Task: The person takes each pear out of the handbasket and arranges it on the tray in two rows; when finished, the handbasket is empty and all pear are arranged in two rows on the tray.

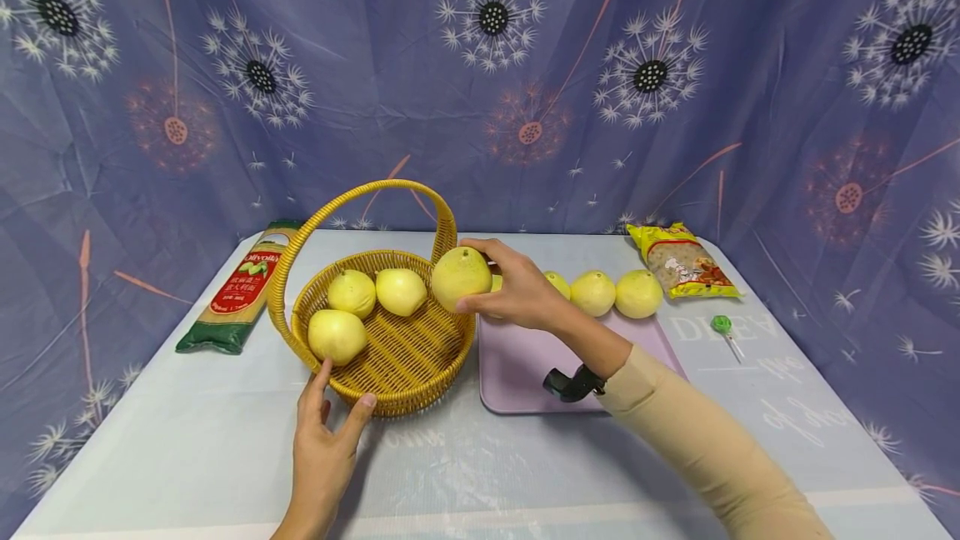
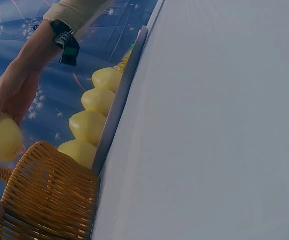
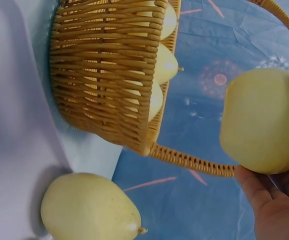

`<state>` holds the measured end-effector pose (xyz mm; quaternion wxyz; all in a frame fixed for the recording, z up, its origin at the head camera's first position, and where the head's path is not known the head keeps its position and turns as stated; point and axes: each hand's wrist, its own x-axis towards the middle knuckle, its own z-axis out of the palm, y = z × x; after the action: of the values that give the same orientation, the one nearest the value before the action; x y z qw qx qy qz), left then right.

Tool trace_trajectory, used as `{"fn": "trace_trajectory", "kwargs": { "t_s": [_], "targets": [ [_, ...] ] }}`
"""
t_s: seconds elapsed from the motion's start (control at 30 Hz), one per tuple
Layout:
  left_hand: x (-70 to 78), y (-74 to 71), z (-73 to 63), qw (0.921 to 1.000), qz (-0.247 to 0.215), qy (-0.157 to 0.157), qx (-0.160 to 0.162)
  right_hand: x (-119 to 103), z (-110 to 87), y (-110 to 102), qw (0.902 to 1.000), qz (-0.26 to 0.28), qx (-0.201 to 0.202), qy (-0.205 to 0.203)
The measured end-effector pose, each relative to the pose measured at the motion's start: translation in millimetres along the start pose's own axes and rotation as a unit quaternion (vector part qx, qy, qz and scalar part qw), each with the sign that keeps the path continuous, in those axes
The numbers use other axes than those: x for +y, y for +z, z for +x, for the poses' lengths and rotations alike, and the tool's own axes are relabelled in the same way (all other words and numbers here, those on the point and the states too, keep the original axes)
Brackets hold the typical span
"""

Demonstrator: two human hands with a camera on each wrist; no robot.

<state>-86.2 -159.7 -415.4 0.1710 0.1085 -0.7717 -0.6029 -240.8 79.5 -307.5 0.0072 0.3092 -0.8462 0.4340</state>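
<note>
Basket point(image 1: 405, 348) stands just beyond the left hand point(image 1: 324, 440), whose fingers and thumb are apart at its near rim, three yellow fruits point(image 1: 337, 337) inside, and a raised fruit point(image 1: 459, 277) is gripped by the right hand point(image 1: 521, 286), lilac tray point(image 1: 525, 373) below that wrist.

I count eight fruits point(image 1: 456, 275) in all: three in one basket point(image 1: 408, 401), one in my right hand point(image 1: 522, 288) and four on one tray point(image 1: 517, 369). With my left hand point(image 1: 324, 436) that makes two hands, and I can see one band point(image 1: 576, 384) on my right wrist. Around these I count one long packet point(image 1: 243, 283), one yellow bag point(image 1: 681, 263), one lollipop point(image 1: 722, 324), one table point(image 1: 195, 432) below and one flowered cloth point(image 1: 375, 119) behind
</note>
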Motion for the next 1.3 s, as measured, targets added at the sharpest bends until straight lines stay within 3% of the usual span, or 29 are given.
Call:
{"fn": "trace_trajectory", "kwargs": {
  "t_s": [0.73, 1.3],
  "targets": [
    [1.7, -0.1, -0.8, 1.0, 0.0, -0.002, -0.001, 18.3, -23.2, -18.4, 0.9995, 0.007, 0.03, -0.005],
    [1.6, -0.8, -1.0, 1.0, 0.004, -0.007, -0.002, 34.4, -39.8, -18.1, 0.9989, 0.016, 0.034, 0.028]
  ]
}}
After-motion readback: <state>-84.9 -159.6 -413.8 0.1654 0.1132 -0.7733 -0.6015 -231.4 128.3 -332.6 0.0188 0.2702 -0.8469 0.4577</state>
